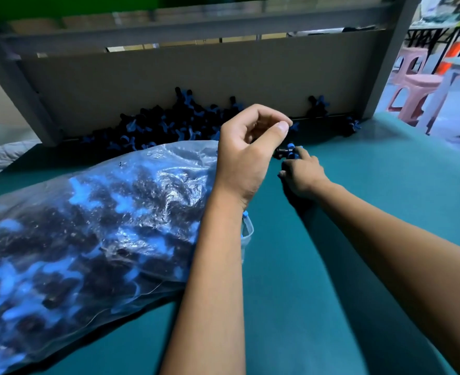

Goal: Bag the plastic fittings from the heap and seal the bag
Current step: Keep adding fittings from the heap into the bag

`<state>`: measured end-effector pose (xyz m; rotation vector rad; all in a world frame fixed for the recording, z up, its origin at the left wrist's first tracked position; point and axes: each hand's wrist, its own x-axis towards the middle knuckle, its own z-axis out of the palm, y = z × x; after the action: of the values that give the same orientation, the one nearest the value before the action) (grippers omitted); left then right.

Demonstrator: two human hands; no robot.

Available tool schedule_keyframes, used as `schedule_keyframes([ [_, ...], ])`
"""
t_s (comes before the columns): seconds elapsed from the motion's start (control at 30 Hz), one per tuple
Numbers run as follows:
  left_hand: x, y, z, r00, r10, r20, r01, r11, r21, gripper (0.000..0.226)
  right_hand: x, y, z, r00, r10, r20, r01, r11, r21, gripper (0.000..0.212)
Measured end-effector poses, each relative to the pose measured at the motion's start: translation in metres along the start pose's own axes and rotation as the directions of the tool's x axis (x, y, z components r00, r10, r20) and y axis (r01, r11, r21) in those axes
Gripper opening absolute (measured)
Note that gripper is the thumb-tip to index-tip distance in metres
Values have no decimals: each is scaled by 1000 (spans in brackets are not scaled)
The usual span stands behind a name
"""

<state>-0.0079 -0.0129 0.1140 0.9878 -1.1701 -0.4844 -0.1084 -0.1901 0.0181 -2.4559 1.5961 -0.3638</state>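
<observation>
Right hand (303, 174) pinches a fitting (285, 152) near the table's (385, 212) back edge; left hand (246, 155), seemingly empty, curls beside the bag (88, 226). Lift cleanly.

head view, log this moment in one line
left hand holds bag mouth | right hand grips fitting | heap remains | bag unsealed

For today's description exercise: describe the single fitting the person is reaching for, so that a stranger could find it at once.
Start at the green table, right of the big clear bag. In front of the heap along the back board, one black-and-blue fitting lies alone at the right hand's fingertips, unlike its piled or bagged neighbours.
</observation>
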Motion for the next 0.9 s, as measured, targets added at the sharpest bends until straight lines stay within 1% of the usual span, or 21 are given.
schedule_keyframes([
  [0.03,0,-1,-1,1000,-2,-3,2,1000,6,10,-3,1,0,997,-41,-69,43,999,30,35],
  [0.07,0,-1,-1,1000,-10,-9,10,1000,9,10,-7,3,-2,993,-46,-112,53,997,62,33],
  [0.17,1,-5,-1,995,-94,-40,95,995,22,10,-25,6,-6,964,-62,-259,98,987,126,15],
  [0.2,2,-8,-1,988,-142,-57,144,989,37,11,-33,5,-6,955,-46,-293,93,984,149,10],
  [0.27,3,-15,-2,963,-255,-87,263,960,92,11,-46,8,-4,936,7,-351,78,971,227,10],
  [0.33,3,-25,-4,918,-380,-111,394,905,162,10,-57,13,-2,924,71,-375,84,921,380,12],
  [0.37,2,-30,-5,890,-438,-123,455,868,199,10,-62,16,-1,924,103,-368,97,868,488,14],
  [0.4,1,-35,-6,864,-485,-135,503,830,240,11,-67,18,-1,932,139,-334,109,771,627,16],
  [0.43,0,-39,-7,846,-513,-144,532,796,288,14,-71,19,-2,945,164,-283,122,626,770,18],
  [0.47,-1,-43,-7,838,-527,-144,542,768,342,20,-76,20,-2,957,169,-235,132,468,874,18],
  [0.5,-2,-46,-8,834,-534,-135,541,747,386,25,-81,20,-4,968,153,-201,142,330,933,18],
  [0.53,-2,-48,-7,831,-543,-121,540,737,406,27,-84,20,-5,976,125,-179,148,224,963,18],
  [0.57,-2,-49,-8,826,-554,-106,544,732,410,28,-87,19,-7,984,85,-157,144,142,979,18],
  [0.63,-3,-51,-7,822,-565,-74,546,743,387,28,-90,18,-14,991,-7,-136,136,24,990,17],
  [0.67,-3,-50,-7,828,-558,-59,540,764,353,23,-91,18,-16,991,-46,-129,128,-12,992,16],
  [0.7,-3,-50,-7,839,-542,-46,528,790,312,17,-91,16,-18,991,-66,-119,118,-27,993,15],
  [0.77,-3,-48,-7,855,-518,-28,506,821,264,10,-92,15,-20,992,-65,-109,107,-44,993,11],
  [0.87,-3,-49,-5,856,-515,-47,509,823,252,5,-92,10,-16,995,-50,-90,82,-141,987,12],
  [0.9,-2,-50,-4,854,-516,-63,514,821,249,4,-92,8,-15,995,-51,-87,78,-156,985,13],
])
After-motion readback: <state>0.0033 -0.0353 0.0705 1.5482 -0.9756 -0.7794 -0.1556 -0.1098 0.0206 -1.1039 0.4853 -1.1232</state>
